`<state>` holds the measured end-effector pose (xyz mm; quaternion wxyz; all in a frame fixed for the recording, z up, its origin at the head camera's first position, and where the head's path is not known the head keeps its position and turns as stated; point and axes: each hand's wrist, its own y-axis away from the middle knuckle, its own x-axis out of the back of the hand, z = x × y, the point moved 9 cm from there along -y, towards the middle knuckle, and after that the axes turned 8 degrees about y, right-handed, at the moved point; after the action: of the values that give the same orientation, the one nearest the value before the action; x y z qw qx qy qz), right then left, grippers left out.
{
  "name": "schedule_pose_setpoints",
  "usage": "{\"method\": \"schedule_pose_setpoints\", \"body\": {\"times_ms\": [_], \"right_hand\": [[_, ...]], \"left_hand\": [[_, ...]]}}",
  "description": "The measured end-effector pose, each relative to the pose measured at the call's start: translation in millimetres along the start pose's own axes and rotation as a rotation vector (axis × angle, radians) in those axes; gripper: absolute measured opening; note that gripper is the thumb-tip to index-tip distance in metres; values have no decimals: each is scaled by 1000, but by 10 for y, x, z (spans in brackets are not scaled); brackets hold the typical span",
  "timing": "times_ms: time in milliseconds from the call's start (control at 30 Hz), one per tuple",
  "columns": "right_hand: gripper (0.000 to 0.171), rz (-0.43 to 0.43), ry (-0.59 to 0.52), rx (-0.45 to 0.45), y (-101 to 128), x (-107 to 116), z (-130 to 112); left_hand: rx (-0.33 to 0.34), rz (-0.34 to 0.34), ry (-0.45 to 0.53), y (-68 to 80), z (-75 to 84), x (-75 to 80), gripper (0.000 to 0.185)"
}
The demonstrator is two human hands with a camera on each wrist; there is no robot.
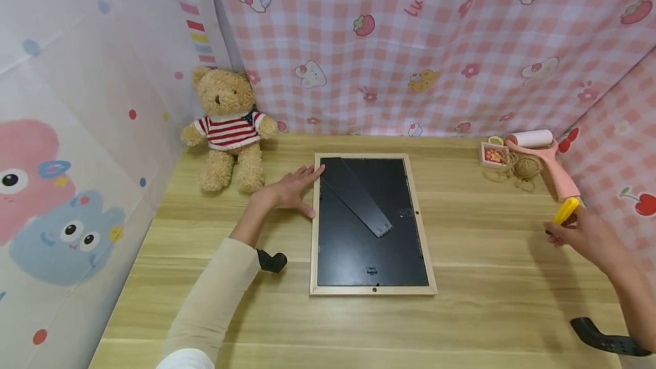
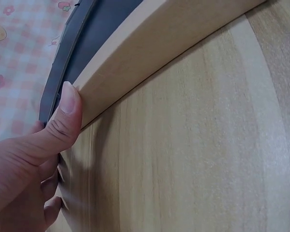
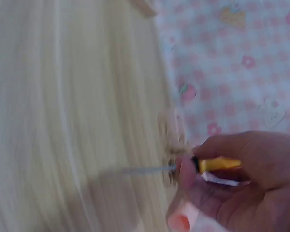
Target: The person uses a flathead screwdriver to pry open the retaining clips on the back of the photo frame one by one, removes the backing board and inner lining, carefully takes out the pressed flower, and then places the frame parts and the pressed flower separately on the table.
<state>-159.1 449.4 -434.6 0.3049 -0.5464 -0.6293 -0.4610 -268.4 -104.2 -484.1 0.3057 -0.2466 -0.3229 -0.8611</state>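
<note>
A picture frame (image 1: pixel 364 294) lies back up on the table, its pale wooden border around a black backing board (image 1: pixel 353 255). A black easel stand (image 1: pixel 361 198) slants across the board. My left hand (image 1: pixel 293 189) rests at the frame's upper left side, fingers extended to the corner. In the left wrist view its thumb (image 2: pixel 67 104) touches the wooden border. At the right, my right hand (image 1: pixel 589 238) holds a screwdriver (image 1: pixel 566 210) by its yellow handle, above the table. Its thin shaft points away from the fingers in the blurred right wrist view.
A teddy bear (image 1: pixel 229 124) in a striped shirt sits at the back left. At the back right are a lint roller (image 1: pixel 550 161) with a pink handle, a ball of twine (image 1: pixel 527 167), and a small box (image 1: pixel 493 155). Patterned cloth (image 1: pixel 389 50) hangs behind the table.
</note>
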Motion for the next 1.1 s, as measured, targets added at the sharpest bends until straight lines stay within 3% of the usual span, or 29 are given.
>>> {"method": "schedule_pose_setpoints", "body": {"times_ms": [167, 233, 300, 400, 533, 667, 833, 900, 1100], "right_hand": [[28, 154, -267, 90, 6, 26, -285], [19, 193, -470, 145, 16, -1, -399], [16, 193, -720, 201, 29, -62, -534], [27, 139, -1099, 316, 33, -191, -825], [34, 40, -1342, 425, 8, -383, -1246], [41, -82, -1425, 425, -48, -620, -1554], [41, -193, -1475, 401, -118, -862, -1803], [40, -206, -1474, 403, -150, -923, -1866], [35, -153, -1423, 367, -254, -1050, -1952]], "left_hand": [[-19, 1, 26, -37, -53, -20, 125], [-14, -1, 28, -30, -30, -22, 123], [-16, -1, 24, -44, -42, -31, 123], [-13, -1, 17, -41, -21, -36, 122], [-17, 9, 11, -45, -31, -32, 122], [-26, 8, 34, -41, -40, -24, 123], [-55, 14, 49, -115, -171, -49, 128], [-65, 17, 53, -137, -210, -57, 130], [-45, 2, 76, -37, -91, -21, 127]]}}
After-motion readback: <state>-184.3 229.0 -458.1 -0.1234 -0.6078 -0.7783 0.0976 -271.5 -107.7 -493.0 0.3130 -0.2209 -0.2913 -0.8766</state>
